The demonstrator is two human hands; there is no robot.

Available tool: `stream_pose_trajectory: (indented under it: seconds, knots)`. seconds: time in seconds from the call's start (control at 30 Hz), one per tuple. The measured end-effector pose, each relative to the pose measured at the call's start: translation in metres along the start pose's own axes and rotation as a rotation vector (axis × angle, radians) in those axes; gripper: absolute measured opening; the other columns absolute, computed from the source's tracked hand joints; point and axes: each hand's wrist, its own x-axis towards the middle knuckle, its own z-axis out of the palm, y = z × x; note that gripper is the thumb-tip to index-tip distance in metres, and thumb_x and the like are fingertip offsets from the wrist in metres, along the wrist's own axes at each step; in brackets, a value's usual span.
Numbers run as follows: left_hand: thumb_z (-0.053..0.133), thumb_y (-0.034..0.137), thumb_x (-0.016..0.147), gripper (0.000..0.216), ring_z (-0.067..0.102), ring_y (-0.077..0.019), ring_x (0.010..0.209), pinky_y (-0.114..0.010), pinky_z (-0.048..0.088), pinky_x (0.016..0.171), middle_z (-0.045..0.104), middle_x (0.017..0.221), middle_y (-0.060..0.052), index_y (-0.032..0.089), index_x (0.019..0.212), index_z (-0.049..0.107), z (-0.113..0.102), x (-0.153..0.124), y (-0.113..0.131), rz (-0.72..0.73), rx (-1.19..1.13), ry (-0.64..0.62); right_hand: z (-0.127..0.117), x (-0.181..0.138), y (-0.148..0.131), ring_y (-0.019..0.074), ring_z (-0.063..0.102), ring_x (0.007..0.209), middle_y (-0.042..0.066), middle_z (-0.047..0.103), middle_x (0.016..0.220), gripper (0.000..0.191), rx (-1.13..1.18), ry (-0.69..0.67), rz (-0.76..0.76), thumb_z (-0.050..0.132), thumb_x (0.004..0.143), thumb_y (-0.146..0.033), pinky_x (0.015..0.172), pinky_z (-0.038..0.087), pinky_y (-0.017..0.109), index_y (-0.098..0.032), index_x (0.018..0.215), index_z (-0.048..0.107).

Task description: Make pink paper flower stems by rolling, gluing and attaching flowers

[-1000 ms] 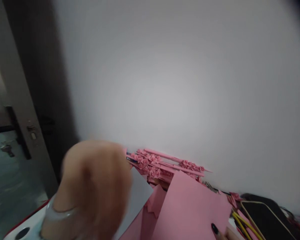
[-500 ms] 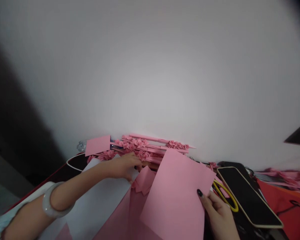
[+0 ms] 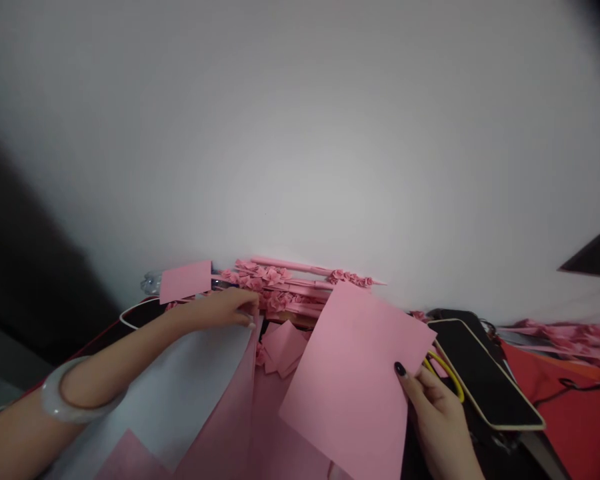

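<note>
My right hand (image 3: 437, 407) pinches the right edge of a pink paper sheet (image 3: 353, 380), with the thumb on top. This sheet is held tilted over the work area. On the left, my left hand (image 3: 235, 308), below a pale bangle, has its fingers closed on the upper corner of a white paper sheet (image 3: 200, 373). Along the white sheet's right side runs a larger pink sheet (image 3: 225, 427); whether the fingers also hold it, I cannot tell. Between the hands lie small pink paper pieces (image 3: 284, 347).
Pink paper flowers on stems (image 3: 275, 277) lie along the wall (image 3: 300, 133). A small pink sheet (image 3: 186, 281) rests at the back left. To the right are yellow-handled scissors (image 3: 450, 373), a phone (image 3: 485, 373), red paper (image 3: 560, 407) and more pink flowers (image 3: 575, 337).
My left hand has moved left and slightly up, bringing the white sheet's corner with it. More of the small pink pieces show. My right hand keeps its hold; the view has shifted slightly.
</note>
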Motion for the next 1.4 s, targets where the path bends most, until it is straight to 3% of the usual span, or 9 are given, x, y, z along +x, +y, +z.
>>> stream_pose_trajectory:
  seconds: [0.1,0.2,0.3,0.4,0.47,0.6,0.83,1.17,1.4]
  knots:
    - [0.056,0.017,0.075,0.000,0.053,-0.0136,0.070,-0.020,0.035,0.060,0.060,0.076,0.004,0.017,0.075,0.057,0.001,0.006,-0.007,-0.005,-0.033,-0.057,0.000,-0.002,0.000,0.0250,0.068,0.080,0.008,0.073,0.100,0.036,-0.013,0.005,0.012,0.071,0.075,-0.039,0.066,0.054,0.033,-0.024,0.107,0.071]
    - [0.059,0.018,0.072,0.005,0.052,-0.0124,0.068,-0.019,0.035,0.059,0.058,0.072,0.005,0.017,0.071,0.054,0.002,0.008,-0.006,-0.007,-0.064,-0.070,0.001,-0.003,-0.002,0.0246,0.067,0.079,0.008,0.073,0.099,0.035,-0.017,-0.007,0.018,0.070,0.076,-0.040,0.064,0.054,0.032,-0.024,0.107,0.071]
    - [0.051,0.018,0.077,0.004,0.053,-0.0116,0.073,-0.019,0.036,0.063,0.057,0.075,0.006,0.017,0.076,0.055,-0.001,0.005,-0.003,-0.023,-0.091,-0.023,0.003,-0.003,-0.004,0.0243,0.067,0.081,0.007,0.073,0.101,0.034,-0.021,-0.006,0.007,0.070,0.076,-0.040,0.067,0.054,0.032,-0.025,0.106,0.071]
    - [0.047,0.022,0.080,0.016,0.055,-0.0117,0.073,-0.019,0.037,0.063,0.058,0.074,0.007,0.017,0.089,0.059,-0.005,0.001,-0.006,-0.042,-0.124,-0.033,0.005,-0.004,-0.005,0.0248,0.067,0.082,0.007,0.073,0.100,0.034,-0.023,-0.003,0.006,0.070,0.075,-0.040,0.067,0.054,0.032,-0.024,0.106,0.071]
    - [0.050,0.026,0.079,0.020,0.058,-0.0123,0.072,-0.019,0.038,0.063,0.062,0.073,0.006,0.016,0.090,0.064,-0.007,0.002,-0.013,-0.046,-0.143,-0.093,0.005,-0.004,-0.005,0.0246,0.067,0.080,0.008,0.073,0.098,0.036,-0.019,0.007,0.004,0.071,0.075,-0.040,0.065,0.054,0.032,-0.023,0.106,0.071]
    - [0.067,0.023,0.066,0.010,0.059,-0.0130,0.063,-0.018,0.039,0.056,0.067,0.064,0.002,0.014,0.070,0.069,-0.009,0.016,-0.031,-0.051,-0.165,-0.292,0.006,-0.004,-0.006,0.0235,0.067,0.080,0.007,0.072,0.099,0.039,0.002,0.035,-0.021,0.072,0.074,-0.039,0.065,0.054,0.031,-0.022,0.109,0.070]
    - [0.068,0.007,0.057,0.009,0.054,-0.0113,0.055,-0.019,0.033,0.051,0.065,0.055,0.002,0.015,0.060,0.070,-0.001,0.033,-0.037,-0.047,-0.107,-0.432,0.006,-0.003,-0.008,0.0216,0.066,0.084,0.005,0.071,0.103,0.036,0.016,0.036,-0.054,0.071,0.076,-0.038,0.073,0.053,0.031,-0.024,0.110,0.069]
    - [0.068,0.007,0.060,0.009,0.057,-0.0123,0.059,-0.019,0.037,0.056,0.068,0.060,0.002,0.014,0.066,0.071,-0.017,0.012,-0.048,-0.084,-0.085,-0.463,0.007,-0.004,-0.009,0.0229,0.066,0.077,0.007,0.073,0.097,0.043,-0.004,0.076,-0.083,0.072,0.073,-0.043,0.062,0.053,0.031,-0.021,0.110,0.069]
    - [0.066,0.005,0.053,0.010,0.052,-0.0130,0.056,-0.020,0.033,0.052,0.061,0.054,0.002,0.013,0.060,0.068,0.002,0.011,-0.061,-0.103,-0.012,-0.433,0.007,-0.003,-0.010,0.0228,0.066,0.079,0.007,0.073,0.096,0.045,0.027,0.077,-0.065,0.073,0.073,-0.040,0.064,0.054,0.032,-0.022,0.114,0.067]
